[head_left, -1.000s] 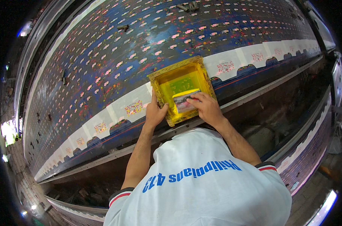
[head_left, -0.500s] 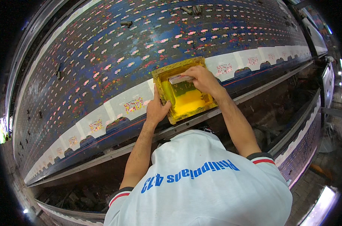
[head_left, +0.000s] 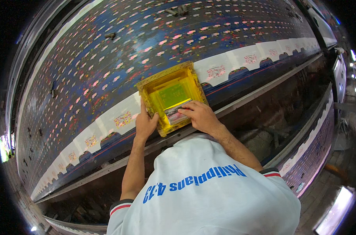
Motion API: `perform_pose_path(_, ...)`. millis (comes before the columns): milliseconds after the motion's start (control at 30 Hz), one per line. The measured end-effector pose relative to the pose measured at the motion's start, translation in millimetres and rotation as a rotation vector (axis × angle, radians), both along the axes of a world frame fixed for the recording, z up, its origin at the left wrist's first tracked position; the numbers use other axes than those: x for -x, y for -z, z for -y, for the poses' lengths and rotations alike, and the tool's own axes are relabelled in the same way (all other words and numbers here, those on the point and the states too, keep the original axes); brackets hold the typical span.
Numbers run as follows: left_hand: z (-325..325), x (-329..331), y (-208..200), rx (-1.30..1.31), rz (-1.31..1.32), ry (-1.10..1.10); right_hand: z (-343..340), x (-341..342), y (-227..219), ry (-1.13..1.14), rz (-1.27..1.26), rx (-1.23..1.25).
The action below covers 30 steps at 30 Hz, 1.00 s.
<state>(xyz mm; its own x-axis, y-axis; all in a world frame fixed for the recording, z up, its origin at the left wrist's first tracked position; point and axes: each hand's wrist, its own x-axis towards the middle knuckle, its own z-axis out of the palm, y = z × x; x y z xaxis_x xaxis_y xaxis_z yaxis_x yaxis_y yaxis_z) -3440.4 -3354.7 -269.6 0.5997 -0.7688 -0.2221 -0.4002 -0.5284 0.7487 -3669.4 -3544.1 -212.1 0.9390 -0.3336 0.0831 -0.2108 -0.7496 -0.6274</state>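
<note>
The left hand (head_left: pixel 145 123) is gripping the left edge of a yellow-stained wooden screen frame (head_left: pixel 171 97), thumb pressing on the rim and fingers wrapping down its outer side. The right hand (head_left: pixel 200 116) is clenching around a squeegee (head_left: pixel 177 113) at the near end of the frame, at about 5 o'clock from the frame's centre, its blade resting in the yellow ink on the mesh. The frame is sitting tilted on the long printing counter (head_left: pixel 107 58), straddling a strip of white fabric pieces (head_left: pixel 123 115) that is running along the counter's near edge from 8 o'clock up toward 2 o'clock. Each white piece on either side of the frame is carrying a small multicoloured print, one (head_left: pixel 122 119) lying just beside the left hand at 9 o'clock and another (head_left: pixel 216 72) lying just past the frame at 2 o'clock. The counter's dark blue surface is showing rows of small pink and white marks and splatters of paint. Small dark clips (head_left: pixel 177 10) are lying near the far side at 12 o'clock, well apart from the frame. The person is wearing a white shirt (head_left: pixel 209 196) with blue lettering and red-trimmed sleeves, filling the view at 6 o'clock
</note>
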Motion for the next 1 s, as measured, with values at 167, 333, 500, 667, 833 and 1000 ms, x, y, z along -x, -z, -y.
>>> perform_pose_path(167, 56.8, 37.3, 0.4, 0.091, 0.078, 0.025, 60.2, 36.0, -8.4, 0.003, 0.106, 0.073)
perform_pose_path(333, 143.6, 88.9, 7.4, 0.133, 0.110, 0.039, 138.7, 91.7, 0.3, 0.051, 0.069, 0.052)
perform_pose_path(500, 199.0, 121.1, 12.2, 0.066, -0.017, -0.001, 189.2, 127.0, 15.3, 0.059, 0.073, 0.070)
perform_pose_path(667, 209.1, 125.3, 21.3, 0.152, -0.088, -0.037, 197.1, 131.0, 18.3, 0.034, 0.069, 0.054)
perform_pose_path(833, 208.8, 125.6, 20.0, 0.177, -0.153, -0.061, 196.1, 131.7, 22.0, 0.043, 0.056, 0.034)
perform_pose_path(1000, 206.3, 123.6, 21.5, 0.162, -0.114, -0.034, 196.6, 131.3, 23.9, 0.032, 0.051, 0.058)
